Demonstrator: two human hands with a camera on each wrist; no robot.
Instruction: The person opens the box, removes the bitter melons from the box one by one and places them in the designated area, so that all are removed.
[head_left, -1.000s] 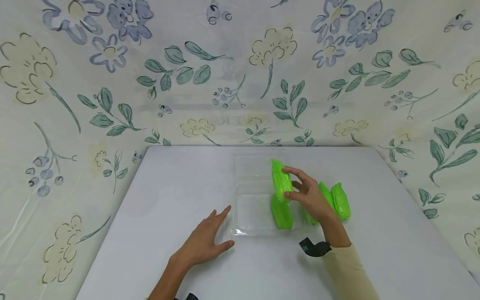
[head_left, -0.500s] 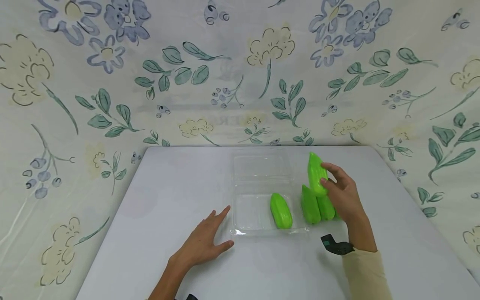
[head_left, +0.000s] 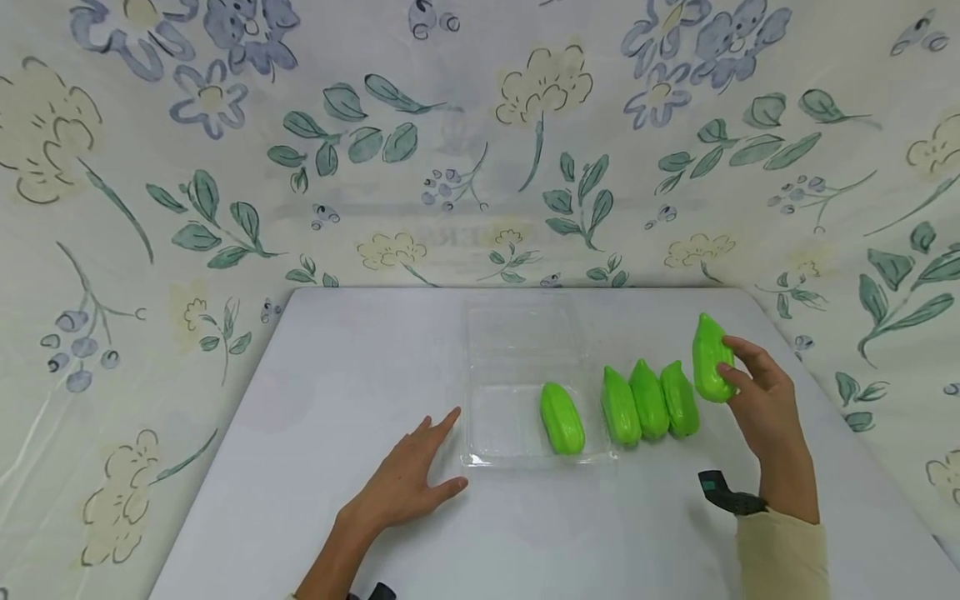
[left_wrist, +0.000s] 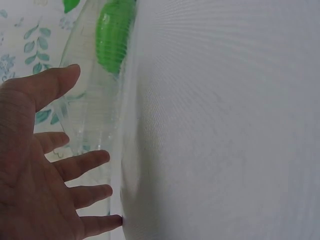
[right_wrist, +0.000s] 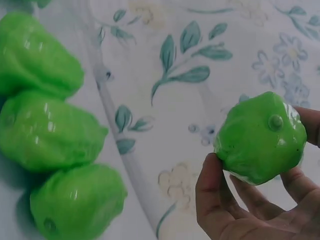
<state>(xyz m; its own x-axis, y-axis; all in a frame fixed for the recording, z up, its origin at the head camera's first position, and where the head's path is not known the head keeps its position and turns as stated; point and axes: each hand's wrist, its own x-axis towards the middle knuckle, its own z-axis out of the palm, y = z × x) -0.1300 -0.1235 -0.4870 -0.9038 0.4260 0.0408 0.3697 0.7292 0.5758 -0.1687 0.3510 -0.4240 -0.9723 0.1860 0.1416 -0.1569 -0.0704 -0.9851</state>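
Observation:
My right hand grips a green ridged gourd above the table, just right of a row of three more green gourds. In the right wrist view the held gourd sits between thumb and fingers, and the three others lie at left. One more gourd lies inside the clear plastic tray. My left hand rests flat on the table, fingers spread, its fingertips by the tray's left edge.
The white table is backed and flanked by a floral cloth. The tray's open clear lid lies behind it. Black wrist straps show near both forearms.
My right hand carried the gourd from over the tray to the right, past the row of three. The left hand stayed put.

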